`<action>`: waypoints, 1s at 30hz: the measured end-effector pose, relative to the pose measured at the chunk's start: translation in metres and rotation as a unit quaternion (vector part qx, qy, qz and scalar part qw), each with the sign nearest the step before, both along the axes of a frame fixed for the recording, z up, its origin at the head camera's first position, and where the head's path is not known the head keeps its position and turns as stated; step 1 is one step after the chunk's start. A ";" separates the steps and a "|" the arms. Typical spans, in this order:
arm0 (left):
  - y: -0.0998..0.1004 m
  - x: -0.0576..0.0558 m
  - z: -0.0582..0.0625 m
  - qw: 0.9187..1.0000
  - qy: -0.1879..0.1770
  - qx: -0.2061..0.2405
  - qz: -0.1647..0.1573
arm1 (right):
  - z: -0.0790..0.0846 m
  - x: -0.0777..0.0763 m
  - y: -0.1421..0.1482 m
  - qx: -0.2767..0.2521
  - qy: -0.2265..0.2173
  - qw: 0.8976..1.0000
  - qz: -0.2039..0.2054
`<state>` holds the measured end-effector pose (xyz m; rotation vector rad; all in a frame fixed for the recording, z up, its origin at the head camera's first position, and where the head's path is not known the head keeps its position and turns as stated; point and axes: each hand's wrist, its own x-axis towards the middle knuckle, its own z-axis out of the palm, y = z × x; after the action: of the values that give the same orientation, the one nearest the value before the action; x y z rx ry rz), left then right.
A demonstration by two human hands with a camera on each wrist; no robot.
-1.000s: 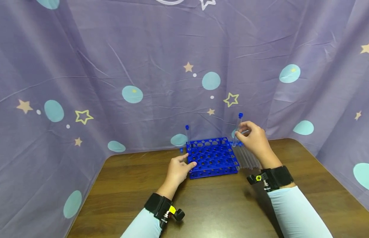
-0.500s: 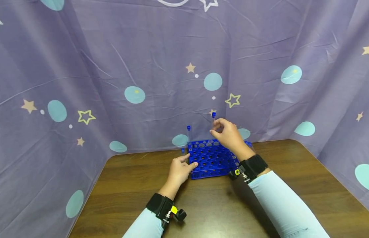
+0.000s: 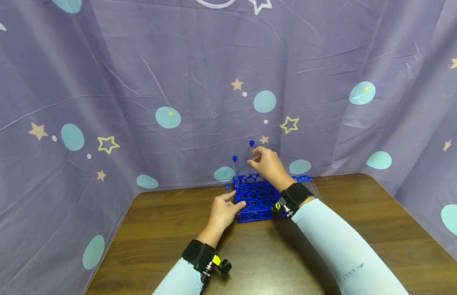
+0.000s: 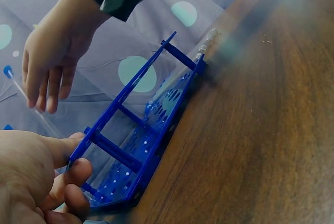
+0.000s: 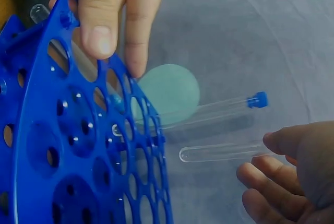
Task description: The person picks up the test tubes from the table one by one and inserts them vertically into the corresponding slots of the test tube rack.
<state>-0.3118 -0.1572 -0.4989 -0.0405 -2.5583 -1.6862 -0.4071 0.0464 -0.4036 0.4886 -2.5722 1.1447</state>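
Note:
My left hand [image 3: 222, 211] grips the left edge of a blue test tube rack [image 3: 258, 196], thumb on the top plate and fingers curled at its side in the left wrist view. My right hand [image 3: 269, 166] pinches a clear test tube with a blue cap [image 3: 252, 143] near its upper part. In the right wrist view the rounded bottom of this held tube [image 5: 219, 152] points at the rack's holes and is apart from them. Another capped test tube [image 3: 235, 168] stands in the back left corner hole of the rack.
Several capped test tubes [image 3: 314, 187] lie together right of the rack, partly hidden by my right arm. One more blue-capped tube [image 3: 227, 187] is left of the rack by my left hand. A patterned curtain [image 3: 198, 151] hangs behind the wooden table [image 3: 158, 246].
My right hand has carried the held test tube leftward from beside the loose tubes to above the rack's back row. My left hand has kept its grip on the rack.

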 end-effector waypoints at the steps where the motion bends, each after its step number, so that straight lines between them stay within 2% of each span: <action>1: 0.000 0.000 0.000 1.000 0.002 0.000 0.000 | -0.001 -0.002 -0.002 0.006 0.000 1.000 -0.002; 14: 0.000 0.000 0.000 1.000 0.012 -0.006 0.003 | -0.021 -0.016 -0.019 0.055 -0.021 0.998 -0.015; 19: 0.002 -0.001 -0.001 1.000 0.007 -0.010 0.005 | -0.031 -0.017 -0.021 0.084 -0.032 0.996 -0.010; 24: 0.002 -0.001 -0.002 1.000 0.008 -0.012 0.005 | -0.036 -0.017 -0.020 0.084 -0.036 0.996 -0.012; 27: 0.002 -0.001 -0.001 1.000 0.011 -0.010 0.006 | -0.038 -0.021 -0.020 0.085 -0.029 0.996 -0.012; 30: 0.002 -0.001 0.000 1.000 0.013 -0.007 0.007 | -0.048 -0.034 -0.019 0.088 -0.025 0.996 -0.005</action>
<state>-0.3126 -0.1551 -0.4985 -0.0434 -2.5457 -1.6515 -0.4411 0.0277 -0.4519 0.4919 -2.7296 0.9416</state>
